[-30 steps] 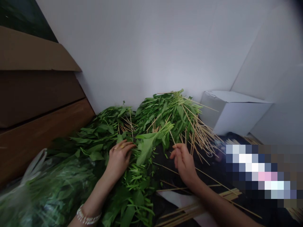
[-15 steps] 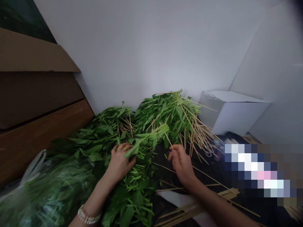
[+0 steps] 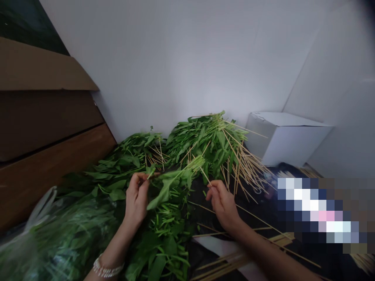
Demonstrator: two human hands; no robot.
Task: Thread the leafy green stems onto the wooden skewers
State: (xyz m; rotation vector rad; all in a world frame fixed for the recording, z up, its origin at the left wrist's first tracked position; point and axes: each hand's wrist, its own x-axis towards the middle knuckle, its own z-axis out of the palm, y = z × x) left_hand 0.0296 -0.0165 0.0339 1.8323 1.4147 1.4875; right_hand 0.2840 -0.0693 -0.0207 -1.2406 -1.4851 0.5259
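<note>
My right hand (image 3: 221, 201) pinches the lower end of a thin bamboo skewer (image 3: 205, 175). Several leafy green stems (image 3: 180, 175) are threaded on its upper end, their leaves hanging to the left. My left hand (image 3: 137, 195), with a beaded bracelet at the wrist, is closed on a single small green stem (image 3: 151, 173) with a leaf. Beneath and between the hands lies a heap of loose cut greens (image 3: 170, 226). Behind them sits a pile of skewered greens (image 3: 202, 134), its bare bamboo sticks fanning out to the right.
A plastic bag of greens (image 3: 58, 242) fills the lower left, below a cardboard box (image 3: 43, 117). At the back right stands a white box (image 3: 295, 142) against the wall. Loose bamboo skewers (image 3: 222, 267) lie on the dark surface at front right. A blurred patch covers the far right.
My left hand has lifted from the loose greens, moving left and turning, and now holds a small stem. The skewer in my right hand has shifted slightly left.
</note>
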